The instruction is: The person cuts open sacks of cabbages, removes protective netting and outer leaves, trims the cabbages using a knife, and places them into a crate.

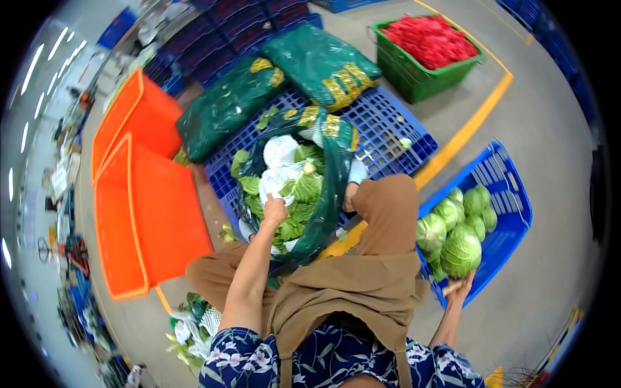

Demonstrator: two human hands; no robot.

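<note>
Fingers of your left hand (276, 210) look mostly curled, one extended to white netting (279, 181); whether those of your right hand (460, 292), at the blue crate's (508, 226) near corner, are clamped you cannot tell. Your blue pallet (401, 126) bears the open green bag (331, 184) at its near edge, with leafy cabbage (306, 187) inside; round cabbages (462, 251) crowd the crate's left edge.
</note>
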